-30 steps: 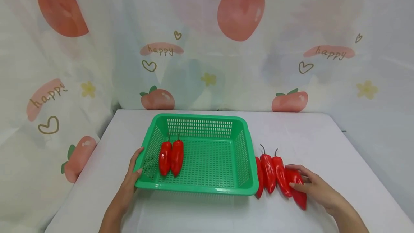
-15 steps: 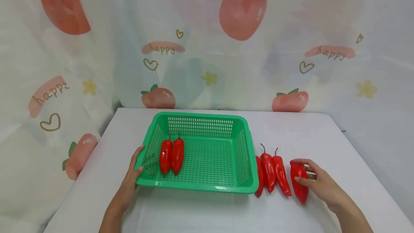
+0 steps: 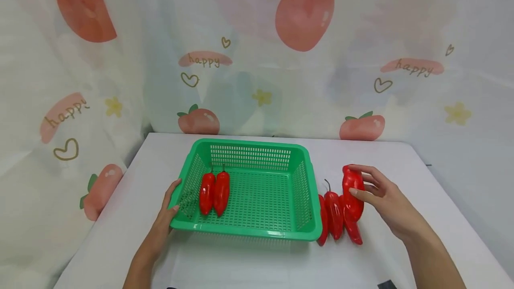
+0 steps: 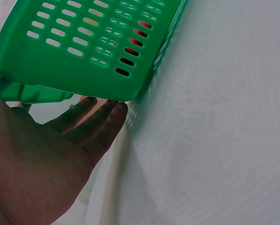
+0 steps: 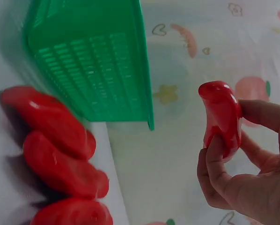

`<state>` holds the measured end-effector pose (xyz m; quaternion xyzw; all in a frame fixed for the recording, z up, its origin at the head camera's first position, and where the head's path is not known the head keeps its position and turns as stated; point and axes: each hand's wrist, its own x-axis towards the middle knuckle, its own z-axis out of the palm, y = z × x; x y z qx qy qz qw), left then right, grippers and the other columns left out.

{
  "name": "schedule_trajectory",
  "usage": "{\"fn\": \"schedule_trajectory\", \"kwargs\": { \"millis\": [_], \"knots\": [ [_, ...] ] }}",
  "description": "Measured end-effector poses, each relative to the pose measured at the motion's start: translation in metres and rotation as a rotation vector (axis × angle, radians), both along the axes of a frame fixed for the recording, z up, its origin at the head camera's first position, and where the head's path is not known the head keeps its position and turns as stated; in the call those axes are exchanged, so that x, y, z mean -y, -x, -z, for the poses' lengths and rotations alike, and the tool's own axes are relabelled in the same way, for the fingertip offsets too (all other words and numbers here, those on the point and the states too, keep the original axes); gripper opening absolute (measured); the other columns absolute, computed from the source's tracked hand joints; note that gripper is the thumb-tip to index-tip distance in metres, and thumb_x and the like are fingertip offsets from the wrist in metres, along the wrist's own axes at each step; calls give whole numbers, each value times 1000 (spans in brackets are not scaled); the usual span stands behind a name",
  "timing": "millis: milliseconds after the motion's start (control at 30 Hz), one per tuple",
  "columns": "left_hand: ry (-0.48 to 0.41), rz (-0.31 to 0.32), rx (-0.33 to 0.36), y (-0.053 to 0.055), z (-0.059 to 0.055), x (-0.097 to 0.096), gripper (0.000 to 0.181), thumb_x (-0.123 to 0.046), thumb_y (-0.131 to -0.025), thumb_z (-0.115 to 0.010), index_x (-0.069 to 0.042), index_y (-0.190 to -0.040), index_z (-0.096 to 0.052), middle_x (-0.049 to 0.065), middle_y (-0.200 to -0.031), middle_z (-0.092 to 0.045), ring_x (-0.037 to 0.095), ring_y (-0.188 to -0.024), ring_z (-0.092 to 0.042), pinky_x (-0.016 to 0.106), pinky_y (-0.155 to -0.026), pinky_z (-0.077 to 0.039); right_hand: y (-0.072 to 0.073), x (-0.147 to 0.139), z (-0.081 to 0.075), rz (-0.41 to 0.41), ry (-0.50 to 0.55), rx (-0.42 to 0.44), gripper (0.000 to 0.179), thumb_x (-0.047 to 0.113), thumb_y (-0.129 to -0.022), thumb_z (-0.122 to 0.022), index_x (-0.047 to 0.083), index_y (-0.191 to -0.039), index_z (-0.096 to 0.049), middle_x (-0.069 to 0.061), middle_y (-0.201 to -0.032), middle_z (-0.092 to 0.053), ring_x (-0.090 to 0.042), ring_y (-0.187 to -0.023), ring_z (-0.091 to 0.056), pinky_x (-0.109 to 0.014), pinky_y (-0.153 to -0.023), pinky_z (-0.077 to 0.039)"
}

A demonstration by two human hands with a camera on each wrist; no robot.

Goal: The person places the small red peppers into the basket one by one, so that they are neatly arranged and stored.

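A green plastic basket (image 3: 257,234) has two red peppers (image 3: 214,193) lying side by side at its left. My left hand (image 3: 160,220) holds the basket's left side, thumb over the rim; in the left wrist view its outstretched fingers (image 4: 105,122) reach the basket's lower edge. At the basket's right, my right hand (image 3: 381,195) pinches a glossy red pepper (image 3: 353,197) between thumb and fingers, raised above the table. The right wrist view shows this held pepper (image 5: 223,117) upright, well apart from the row below. Three red peppers (image 3: 333,215) lie there, one partly covered by the held pepper.
The white table (image 3: 241,266) is backed by a curtain (image 3: 257,26) printed with fruit, hearts and "happy". A small dark object (image 3: 387,284) shows at the bottom edge, near my right forearm.
My right hand has drawn the outermost pepper away from the row, then lifted it up and leftward over the neighbouring pepper. The left hand stays on the basket, and the head view shifts slightly.
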<state>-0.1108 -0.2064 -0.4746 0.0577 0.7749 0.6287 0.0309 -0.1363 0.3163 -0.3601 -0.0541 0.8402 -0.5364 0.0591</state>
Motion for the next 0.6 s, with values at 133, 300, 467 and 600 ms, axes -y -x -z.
{"fn": "schedule_trajectory", "kwargs": {
  "millis": [133, 300, 467, 600],
  "knots": [
    [-10, 1, -7, 0, 1, 0, 57, -23, -110, -27, -40, -164, -16, 8, -167, -12, 34, -139, -26, 53, -103, -31, 7, 30, -9, -42, 97, 8, 63, 22, -102, -67, 16, -157, -38, -22, -150, -38, -46, -135, -41, -38, -86, -56],
    [-26, 1, -8, 1, 2, 0, 57, -22, -110, -27, -38, -164, -17, 9, -166, -13, 35, -137, -29, 51, -100, -34, 16, 74, -9, -52, 187, 72, 67, 22, -99, -71, 19, -157, -38, -20, -154, -36, -45, -139, -38, -46, -86, -57],
    [13, -15, -13, 1, 1, -1, 57, -24, -110, -27, -41, -164, -17, 8, -167, -13, 34, -139, -27, 53, -101, -33, 29, 119, -8, -111, 242, 120, 61, 23, -99, -71, 21, -154, -44, -17, -153, -37, -42, -139, -39, -50, -90, -54],
    [24, -26, -16, 2, 1, -2, 57, -25, -110, -27, -42, -164, -17, 7, -166, -13, 34, -138, -28, 53, -100, -32, 42, 153, -8, -123, 250, 142, 56, 23, -98, -73, 24, -149, -51, -14, -149, -41, -40, -137, -40, -48, -89, -55]
  ]
}}
